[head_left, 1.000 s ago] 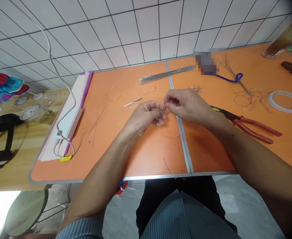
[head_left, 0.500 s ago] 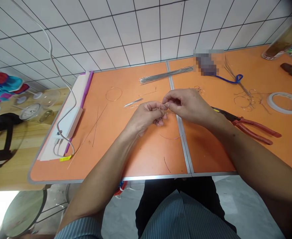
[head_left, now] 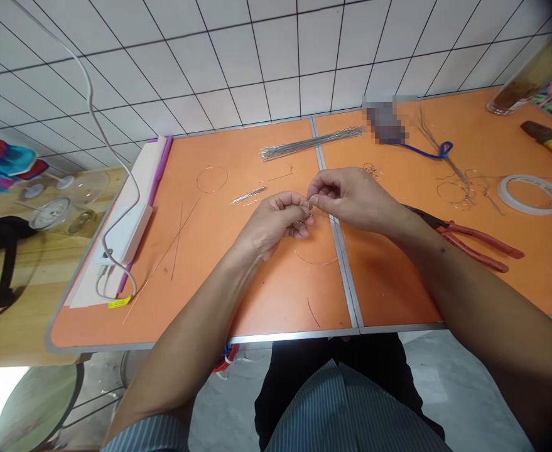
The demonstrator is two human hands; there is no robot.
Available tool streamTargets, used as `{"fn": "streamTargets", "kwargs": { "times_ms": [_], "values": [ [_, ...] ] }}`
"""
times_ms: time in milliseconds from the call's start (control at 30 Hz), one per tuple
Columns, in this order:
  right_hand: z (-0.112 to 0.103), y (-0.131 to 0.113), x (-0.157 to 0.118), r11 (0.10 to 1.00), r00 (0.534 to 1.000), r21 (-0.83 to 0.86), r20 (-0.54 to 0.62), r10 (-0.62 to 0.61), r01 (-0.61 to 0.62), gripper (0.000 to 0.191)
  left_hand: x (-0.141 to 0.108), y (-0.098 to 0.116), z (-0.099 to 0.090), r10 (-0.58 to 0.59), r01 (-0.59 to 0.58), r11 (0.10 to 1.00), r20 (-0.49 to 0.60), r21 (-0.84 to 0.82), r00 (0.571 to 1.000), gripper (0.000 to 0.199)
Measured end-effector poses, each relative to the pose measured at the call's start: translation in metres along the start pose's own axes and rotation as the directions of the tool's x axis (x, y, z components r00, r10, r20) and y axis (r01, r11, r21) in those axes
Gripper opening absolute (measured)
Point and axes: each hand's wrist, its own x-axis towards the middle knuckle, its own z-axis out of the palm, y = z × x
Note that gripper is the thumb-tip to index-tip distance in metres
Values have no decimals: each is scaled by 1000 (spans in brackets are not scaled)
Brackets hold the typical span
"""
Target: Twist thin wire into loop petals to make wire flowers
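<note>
Over the middle of the orange table, my left hand (head_left: 282,220) pinches a thin wire (head_left: 320,263), part of which curves out below the fingers in an arc. My right hand (head_left: 346,196) meets it from the right, thumb and forefinger closed on the same wire near a small bend. How the wire runs between the fingertips is mostly hidden. Close by on the left lie a few short silvery rods (head_left: 249,195) and a wire ring (head_left: 212,179). Pliers with red handles (head_left: 473,237) rest beside my right forearm.
A bundle of straight wires (head_left: 311,144) lies toward the tiled wall. A white power strip (head_left: 137,232) with a cable is at the left, a roll of tape (head_left: 531,194) at the right. Tangled wire (head_left: 459,191), a blue cord (head_left: 421,150) and a glass (head_left: 506,103) stand farther back.
My right fingertips have shifted slightly at the small wire bend, closing over more of it. Both hands stay together in the same place; the view has moved a little.
</note>
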Motion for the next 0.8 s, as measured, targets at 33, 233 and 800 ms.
{"fn": "streamTargets", "kwargs": {
  "times_ms": [33, 233, 800],
  "values": [
    [0, 0, 0, 1000, 1000, -14, -1, -6, 6, 10, 0, 0, 0, -6, 7, 1000, 3, -2, 1000, 10],
    [0, 0, -1, 998, 999, -63, -28, -21, 20, 10, 1, -1, 1, -26, 27, 999, -4, 26, 1000, 6],
    [0, -4, -1, 993, 1000, -116, -10, -20, 18, 10, 2, -5, 3, 28, -24, 994, -40, 108, 999, 8]
  ]
}}
